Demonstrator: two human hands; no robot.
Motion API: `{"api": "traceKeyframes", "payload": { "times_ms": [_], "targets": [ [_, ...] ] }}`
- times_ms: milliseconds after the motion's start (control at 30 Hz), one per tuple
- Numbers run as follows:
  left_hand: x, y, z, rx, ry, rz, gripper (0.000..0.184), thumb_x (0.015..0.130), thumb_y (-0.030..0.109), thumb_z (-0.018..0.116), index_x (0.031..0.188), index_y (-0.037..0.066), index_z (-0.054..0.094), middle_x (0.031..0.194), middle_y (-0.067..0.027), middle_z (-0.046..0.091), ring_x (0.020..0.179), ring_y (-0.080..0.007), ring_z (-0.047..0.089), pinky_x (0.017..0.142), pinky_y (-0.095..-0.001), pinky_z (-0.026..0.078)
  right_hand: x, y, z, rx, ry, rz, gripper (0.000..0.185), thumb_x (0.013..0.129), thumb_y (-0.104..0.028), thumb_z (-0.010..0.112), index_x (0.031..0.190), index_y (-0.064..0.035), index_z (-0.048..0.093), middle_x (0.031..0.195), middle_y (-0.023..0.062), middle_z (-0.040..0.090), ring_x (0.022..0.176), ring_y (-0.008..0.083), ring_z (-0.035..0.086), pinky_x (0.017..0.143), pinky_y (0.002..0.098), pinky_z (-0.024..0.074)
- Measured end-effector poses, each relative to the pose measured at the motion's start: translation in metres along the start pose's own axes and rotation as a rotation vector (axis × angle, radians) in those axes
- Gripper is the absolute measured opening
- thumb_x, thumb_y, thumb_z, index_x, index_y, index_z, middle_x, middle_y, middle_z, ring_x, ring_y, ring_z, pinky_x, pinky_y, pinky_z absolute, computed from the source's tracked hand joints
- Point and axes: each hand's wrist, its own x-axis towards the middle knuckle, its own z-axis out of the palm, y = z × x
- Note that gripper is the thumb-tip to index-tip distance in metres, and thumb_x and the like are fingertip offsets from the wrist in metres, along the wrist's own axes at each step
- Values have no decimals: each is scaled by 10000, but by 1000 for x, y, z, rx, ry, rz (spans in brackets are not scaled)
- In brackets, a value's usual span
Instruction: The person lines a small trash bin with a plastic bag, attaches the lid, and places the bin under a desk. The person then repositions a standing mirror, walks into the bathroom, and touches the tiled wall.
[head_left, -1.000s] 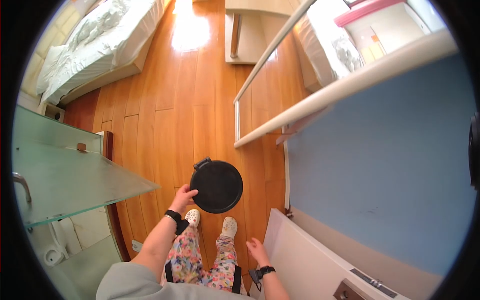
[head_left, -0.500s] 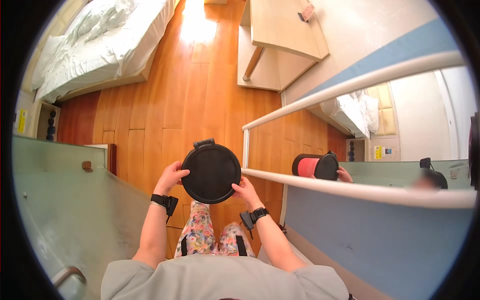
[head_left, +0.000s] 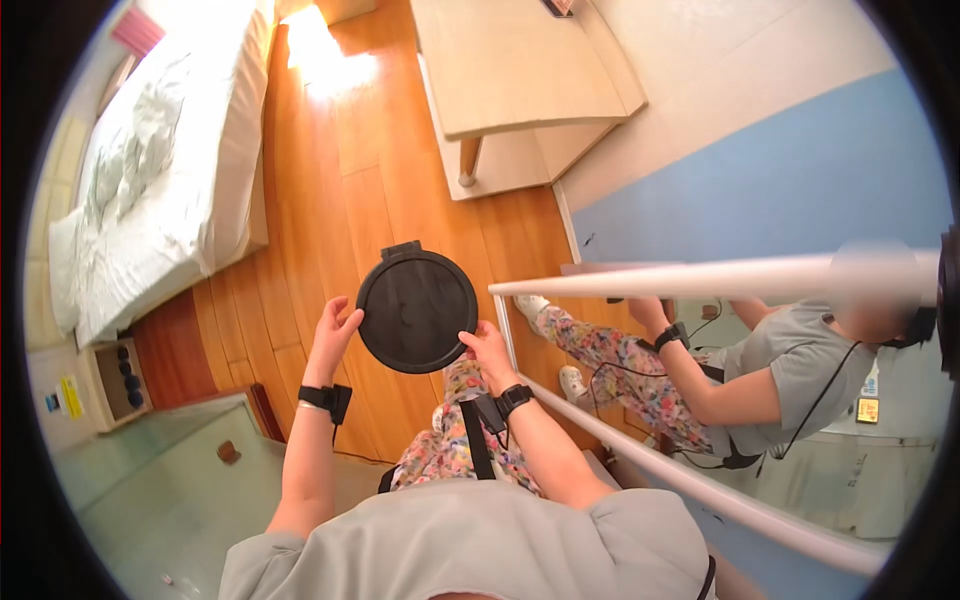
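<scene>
A round trash can with a black hinged lid (head_left: 417, 311) is held up in front of me, seen from above. Its lid is closed, with the hinge at the far edge, and its body is hidden below. My right hand (head_left: 488, 352) grips the right side, thumb over the rim. At the left edge, my left hand (head_left: 333, 335) has its fingers apart and the thumb tip at or just beside the rim. Whether that thumb touches it, I cannot tell. Black straps with small boxes sit on both wrists.
A wall mirror (head_left: 700, 400) with white rails (head_left: 720, 278) stands close on my right. Ahead are a wooden desk (head_left: 540, 90) and a bed (head_left: 190, 200) with white bedding. A frosted glass panel (head_left: 170, 480) is at the left, over a wooden floor (head_left: 370, 220).
My view has turned to the right and now shows more of my reflection. My left thumb has come off the lid's top to its edge. The right hand keeps its grip.
</scene>
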Motion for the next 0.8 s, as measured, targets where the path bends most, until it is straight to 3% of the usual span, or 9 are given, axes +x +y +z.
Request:
{"api": "traceKeyframes", "payload": {
  "times_ms": [67, 100, 233, 367, 467, 567, 667, 733, 800],
  "targets": [
    [39, 4, -3, 33, 53, -8, 522, 891, 303, 611, 1286, 18, 423, 1310, -136, 468, 1017, -179, 551, 784, -277, 459, 40, -12, 5, 35, 149, -59, 343, 802, -84, 660, 1100, 6, 514, 900, 64, 632, 677, 100, 580, 568, 237, 452],
    [43, 30, -3, 25, 31, -133, 522, 890, 290, 616, 1291, 23, 417, 1303, -136, 476, 1051, -193, 541, 809, -287, 456, 54, -22, 6, 113, 182, -42, 338, 790, -66, 666, 1085, 3, 516, 888, 45, 627, 676, 98, 574, 573, 244, 455],
    [89, 10, -22, 162, -19, -161, 491, 883, 265, 627, 1252, -4, 446, 1279, -167, 498, 1104, -235, 536, 850, -310, 462, 132, -36, -8, 98, 445, -24, 362, 759, -82, 674, 1065, 21, 511, 898, 104, 618, 787, 162, 580, 659, 300, 474],
    [117, -29, -48, 295, -37, -227, 480, 872, 251, 640, 1226, -19, 462, 1229, -184, 535, 1087, -244, 548, 873, -316, 462, 203, -31, -45, 229, 682, -35, 295, 781, -81, 666, 1016, -7, 503, 723, 58, 561, 498, 116, 480, 429, 255, 381],
    [128, -56, -62, 384, -80, -316, 468, 861, 248, 651, 1205, -20, 480, 1159, -183, 579, 1057, -244, 568, 862, -318, 472, 242, -19, -75, 351, 744, -24, 254, 767, -86, 674, 952, -1, 522, 737, 65, 550, 493, 123, 467, 422, 269, 365],
    [158, -71, -68, 511, -168, -373, 451, 853, 236, 654, 1188, -22, 496, 1100, -165, 607, 996, -234, 590, 822, -324, 485, 281, -36, -91, 511, 803, -51, 138, 818, -120, 619, 775, -27, 526, 562, 42, 517, 422, 127, 441, 391, 264, 333],
    [172, -84, -55, 527, -235, -400, 426, 858, 223, 645, 1181, -17, 504, 1081, -153, 614, 966, -219, 598, 771, -308, 490, 305, -29, -121, 715, 913, 15, 148, 837, -112, 592, 733, -34, 522, 525, 36, 510, 415, 123, 445, 391, 260, 322],
    [185, -83, -50, 505, -253, -420, 409, 865, 213, 635, 1181, -13, 505, 1079, -147, 614, 950, -209, 601, 743, -297, 491, 329, -4, -146, 742, 952, 12, 96, 839, -89, 587, 778, -36, 535, 582, 43, 543, 445, 120, 471, 405, 253, 328],
    [188, -76, -42, 523, -298, -404, 359, 897, 219, 585, 1193, 32, 506, 1077, -87, 603, 897, -157, 576, 689, -282, 479, 356, 30, -172, 1002, 963, -142, 73, 834, -84, 596, 832, -34, 544, 670, 54, 576, 494, 121, 499, 421, 253, 337]
  ]
}}
